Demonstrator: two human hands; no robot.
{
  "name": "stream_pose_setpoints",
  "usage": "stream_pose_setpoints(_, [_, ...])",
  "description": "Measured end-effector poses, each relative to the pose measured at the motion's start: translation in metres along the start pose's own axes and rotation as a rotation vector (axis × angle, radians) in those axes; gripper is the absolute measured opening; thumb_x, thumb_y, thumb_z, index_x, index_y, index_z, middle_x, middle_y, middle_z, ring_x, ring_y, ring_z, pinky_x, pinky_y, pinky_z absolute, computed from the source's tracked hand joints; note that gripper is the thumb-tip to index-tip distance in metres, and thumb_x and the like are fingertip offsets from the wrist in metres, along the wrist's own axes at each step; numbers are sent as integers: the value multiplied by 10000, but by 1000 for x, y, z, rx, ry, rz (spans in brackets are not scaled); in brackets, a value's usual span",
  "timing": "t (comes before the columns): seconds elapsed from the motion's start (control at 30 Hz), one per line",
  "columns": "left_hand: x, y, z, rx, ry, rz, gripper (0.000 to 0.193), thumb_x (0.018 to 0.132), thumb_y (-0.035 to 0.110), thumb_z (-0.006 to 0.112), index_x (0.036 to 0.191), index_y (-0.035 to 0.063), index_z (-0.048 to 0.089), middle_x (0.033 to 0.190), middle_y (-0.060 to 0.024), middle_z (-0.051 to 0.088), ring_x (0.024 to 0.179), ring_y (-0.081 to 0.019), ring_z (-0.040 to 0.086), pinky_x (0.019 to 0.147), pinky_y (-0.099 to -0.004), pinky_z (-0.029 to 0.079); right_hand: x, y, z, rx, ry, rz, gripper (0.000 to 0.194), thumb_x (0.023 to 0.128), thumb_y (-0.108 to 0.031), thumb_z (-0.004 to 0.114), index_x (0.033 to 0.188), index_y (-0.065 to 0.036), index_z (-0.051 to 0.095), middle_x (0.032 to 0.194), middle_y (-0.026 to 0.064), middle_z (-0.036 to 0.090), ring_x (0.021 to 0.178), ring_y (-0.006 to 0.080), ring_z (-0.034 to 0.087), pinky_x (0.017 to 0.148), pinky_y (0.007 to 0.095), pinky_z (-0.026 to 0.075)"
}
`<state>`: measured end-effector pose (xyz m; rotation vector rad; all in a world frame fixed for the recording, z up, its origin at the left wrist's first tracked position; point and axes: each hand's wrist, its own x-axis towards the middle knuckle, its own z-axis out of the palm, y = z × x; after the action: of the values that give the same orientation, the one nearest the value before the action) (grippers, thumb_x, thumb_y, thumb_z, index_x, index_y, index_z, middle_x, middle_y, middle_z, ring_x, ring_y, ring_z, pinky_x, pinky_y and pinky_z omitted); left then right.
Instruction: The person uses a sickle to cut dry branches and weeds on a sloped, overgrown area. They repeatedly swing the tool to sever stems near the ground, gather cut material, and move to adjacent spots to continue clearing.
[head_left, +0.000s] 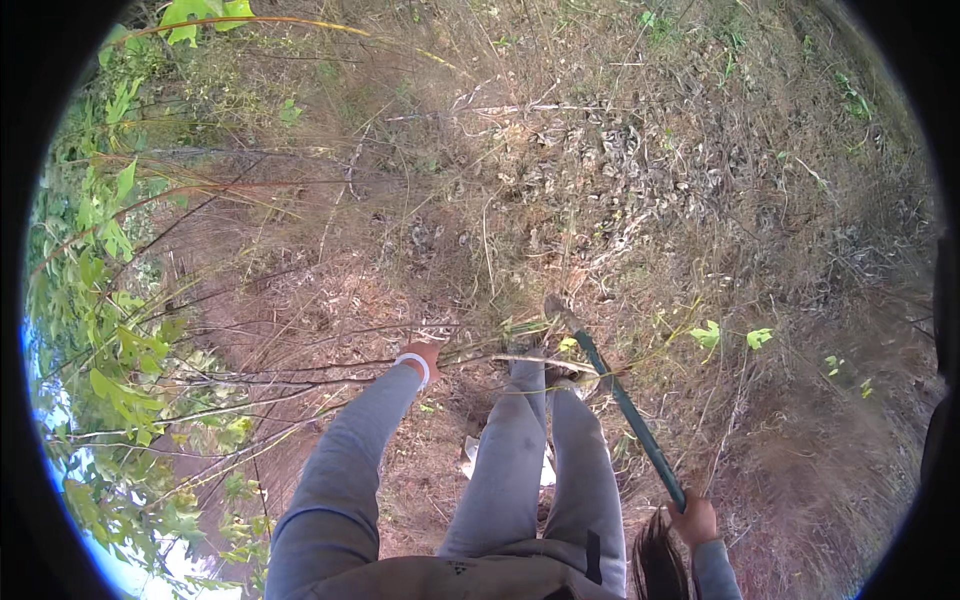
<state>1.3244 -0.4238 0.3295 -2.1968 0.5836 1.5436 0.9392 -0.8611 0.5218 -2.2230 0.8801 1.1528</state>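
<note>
My left hand (424, 358), with a white band at the wrist, is closed around thin woody stems (352, 365) in front of my legs. These stems run left towards green lobed leaves. In my right hand (695, 517), low at the right, is the end of a dark green tool handle (630, 409). The handle slants up and left to a small brownish head (556, 306) near the cut-looking, pale stem ends. What kind of tool it is cannot be told. A pale bare stem (555, 363) passes just below the tool's head, across my shins.
Leafy branches (127, 352) fill the left side, with bright sky behind them at the lower left. Dry grass and curled dead leaves (615, 157) cover the ground ahead. A thin vine with green leaves (705, 334) lies right of the tool. Something white (471, 456) shows behind my legs.
</note>
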Motion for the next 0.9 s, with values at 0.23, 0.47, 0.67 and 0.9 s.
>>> stream_pose_setpoints(0.23, [-96,-2,42,-51,-66,38,576,656,290,702,1147,24,560,1058,-205,627,994,-352,604,872,-428,488,-93,29,17,-171,-240,28,342,734,-403,691,825,-94,576,685,163,624,677,373,622,613,463,492])
stream_pose_setpoints(0.47, [-189,-47,74,-265,36,-114,543,684,341,699,1136,65,578,1120,-160,613,1044,-310,588,887,-394,481,-69,-33,-17,-223,-166,-134,330,758,-409,659,828,-95,588,757,151,638,746,368,625,660,458,483])
stream_pose_setpoints(0.67, [-265,-77,143,-378,-31,-198,493,666,307,693,1086,75,579,1006,-179,641,965,-353,607,824,-423,493,-48,-67,-36,-446,-164,-400,283,777,-375,624,829,-103,567,726,154,628,706,360,623,626,476,485])
stream_pose_setpoints(0.9, [-321,-82,180,-434,37,-324,483,670,236,652,1122,96,558,919,-178,658,906,-368,624,782,-443,500,-34,-106,-62,-651,-56,-613,288,747,-354,658,815,-100,542,695,135,617,633,337,624,566,466,492])
